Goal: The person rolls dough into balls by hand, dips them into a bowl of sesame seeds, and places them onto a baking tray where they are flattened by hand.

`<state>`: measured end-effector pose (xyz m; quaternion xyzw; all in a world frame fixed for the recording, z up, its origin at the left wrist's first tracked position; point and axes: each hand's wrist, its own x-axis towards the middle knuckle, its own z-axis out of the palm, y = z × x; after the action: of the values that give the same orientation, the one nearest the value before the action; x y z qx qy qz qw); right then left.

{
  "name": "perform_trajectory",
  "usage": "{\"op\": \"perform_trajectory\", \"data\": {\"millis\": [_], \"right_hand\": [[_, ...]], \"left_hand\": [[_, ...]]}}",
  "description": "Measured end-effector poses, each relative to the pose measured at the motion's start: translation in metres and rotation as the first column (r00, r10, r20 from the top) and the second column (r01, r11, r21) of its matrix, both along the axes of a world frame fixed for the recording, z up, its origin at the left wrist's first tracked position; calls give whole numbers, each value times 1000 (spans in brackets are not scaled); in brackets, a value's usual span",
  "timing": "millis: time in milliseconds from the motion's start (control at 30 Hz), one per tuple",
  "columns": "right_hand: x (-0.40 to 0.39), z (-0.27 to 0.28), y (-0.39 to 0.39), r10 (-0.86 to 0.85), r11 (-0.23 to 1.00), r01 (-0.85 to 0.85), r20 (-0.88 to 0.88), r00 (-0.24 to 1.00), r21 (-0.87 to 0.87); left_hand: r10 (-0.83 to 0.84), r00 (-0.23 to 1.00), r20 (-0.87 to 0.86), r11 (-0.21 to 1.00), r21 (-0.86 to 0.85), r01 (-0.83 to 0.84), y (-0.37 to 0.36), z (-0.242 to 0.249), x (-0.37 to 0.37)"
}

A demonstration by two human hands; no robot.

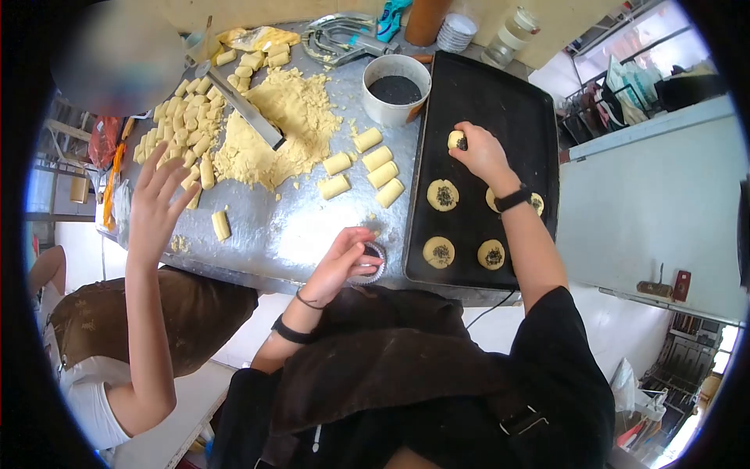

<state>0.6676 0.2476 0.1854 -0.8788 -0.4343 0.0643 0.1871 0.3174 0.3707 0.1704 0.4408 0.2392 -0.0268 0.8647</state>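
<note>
My right hand [483, 154] pinches a pale yellow dough piece [455, 140] with black seeds on one side, over the black baking tray [492, 94]. Flattened rounds topped with black seeds lie below it, such as one dough round [443, 195] near the tray's left side; my forearm partly covers others. At the table's front edge, my left hand [346, 259] has its fingers curled over a small round fluted mould [378, 273], whose inside is partly hidden. Several plain dough cylinders [380, 164] lie between my hands and the dough heap.
A white tub of black seeds [394, 89] stands against the tray's left edge. Crumbly dough [285, 117], a metal scraper [248, 113] and many cut pieces cover the table's left. A co-worker's raised hand [160, 195] is at left. Glass jar [512, 37] stands behind.
</note>
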Motion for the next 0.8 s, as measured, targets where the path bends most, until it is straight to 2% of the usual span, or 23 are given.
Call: {"op": "perform_trajectory", "data": {"millis": [67, 200, 300, 367, 400, 433, 467, 500, 533, 567, 600, 633, 733, 767, 800], "right_hand": [[14, -32, 11, -15, 996, 14, -15, 1000, -93], [23, -42, 21, -13, 973, -4, -71, 997, -230], [25, -47, 30, -8, 998, 7, -19, 1000, -55], [34, -84, 42, 0, 999, -1, 40, 999, 40], [36, -98, 48, 1, 996, -7, 71, 997, 89], [31, -100, 50, -32, 998, 26, 117, 993, 57], [26, -101, 53, -24, 999, 18, 169, 985, 37], [22, -103, 54, -17, 1000, 13, 220, 975, 18], [21, -105, 56, -10, 1000, 10, 274, 962, 2], [22, -104, 58, -6, 1000, 5, 285, 958, 5], [21, -105, 57, -5, 1000, 3, 297, 955, 8], [22, -106, 55, -6, 1000, 3, 311, 950, 11], [53, -118, 54, 26, 988, -31, 32, 999, 153], [66, -112, 49, -19, 984, 39, -115, 993, 174], [75, -104, 42, -85, 981, 112, -165, 983, 159]], "left_hand": [[42, 999, -30, 999, 2, -42, 5, -4, -3], [113, 991, -71, 994, 15, -112, 15, -8, -4], [162, 982, -95, 986, 50, -158, 21, -15, -2], [202, 975, -93, 975, 111, -192, 29, -20, 7], [238, 970, -52, 952, 212, -222, 35, -26, 11], [267, 964, -7, 917, 309, -252, 41, -35, 15], [292, 956, 41, 870, 403, -283, 48, -44, 20], [297, 954, 44, 754, 602, -262, 59, -51, 24], [302, 953, 29, 648, 727, -228, 67, -46, 31], [259, 964, 64, 428, 887, -174, 78, -55, 38], [205, 975, 87, 173, 977, -123, 87, -64, 43], [181, 981, 63, 116, 990, -85, 90, -65, 51], [118, 992, -33, -28, 999, 36, 88, -69, 75], [106, 990, -92, -58, 993, 98, 86, -70, 79], [96, 983, -156, -87, 983, 165, 84, -73, 80]]}}
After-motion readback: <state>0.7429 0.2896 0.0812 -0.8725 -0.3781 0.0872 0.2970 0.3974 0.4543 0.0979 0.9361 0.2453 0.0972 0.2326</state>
